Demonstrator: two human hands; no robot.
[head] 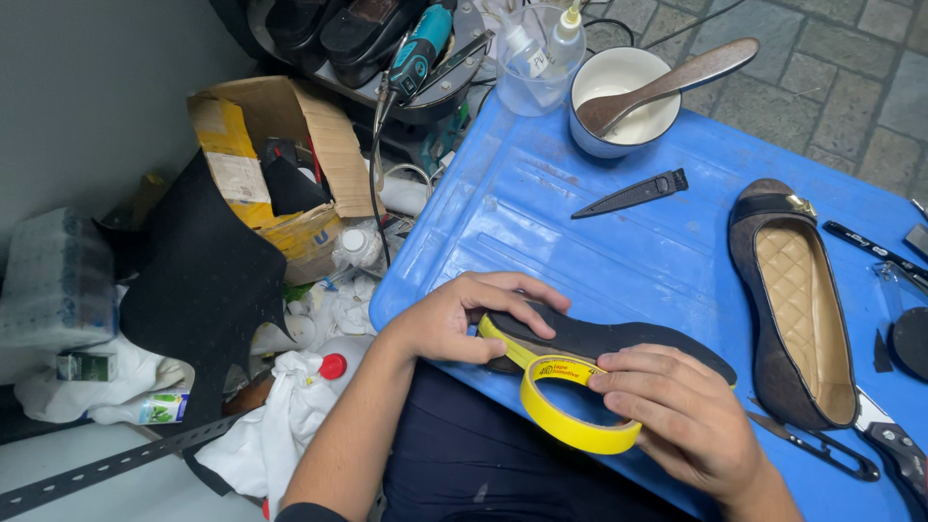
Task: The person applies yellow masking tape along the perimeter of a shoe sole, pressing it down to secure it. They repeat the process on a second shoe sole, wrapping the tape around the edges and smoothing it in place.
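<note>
My left hand (pixel 462 319) grips the heel end of a black shoe sole (pixel 619 340) at the near edge of the blue table (pixel 541 213). A strip of yellow tape runs over that end of the sole, under my thumb. My right hand (pixel 677 411) holds a roll of yellow tape (pixel 570 416) against the sole's near side, fingers curled over the roll's top. A brown flat shoe (pixel 793 300) with a quilted tan insole lies to the right, toe pointing away from me.
A white bowl (pixel 623 101) with a wooden shoehorn (pixel 677 82) stands at the table's far edge, beside a clear cup of small bottles (pixel 536 58). A black knife (pixel 633 195) lies mid-table. Small tools (pixel 875 251) lie right. Cardboard box (pixel 275 164), rags and bottles crowd the floor left.
</note>
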